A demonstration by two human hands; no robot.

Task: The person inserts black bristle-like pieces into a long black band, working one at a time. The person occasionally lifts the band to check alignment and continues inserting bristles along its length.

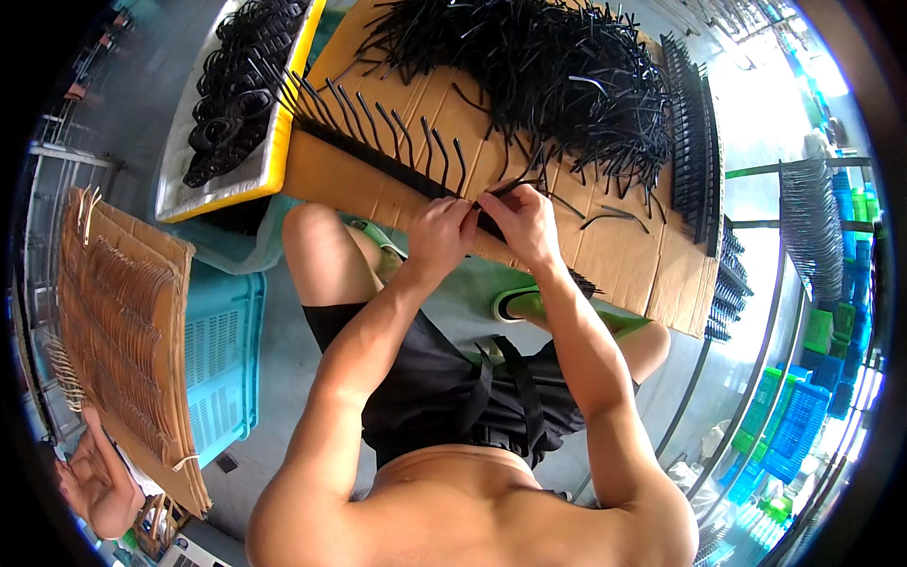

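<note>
A long black bar (378, 159) lies slantwise along the near edge of the cardboard-topped table, with a row of thin black bent rods (397, 132) standing up from it. My left hand (441, 234) is closed at the bar, its thumb and fingers pinched together beside the last standing rod. Close to it, my right hand (522, 225) pinches a thin black rod (525, 183) over the bar. The fingertips nearly meet, and they hide where the rod and bar come together. Behind my hands lies a big tangled heap of similar black rods (529, 71).
A white-and-yellow foam box (170, 194) of coiled black pieces stands at the left. Filled black racks (697, 142) line the table's right end. Further left are a cardboard sheet (113, 321) with rows of thin rods, a blue crate (223, 350) and another person (99, 477).
</note>
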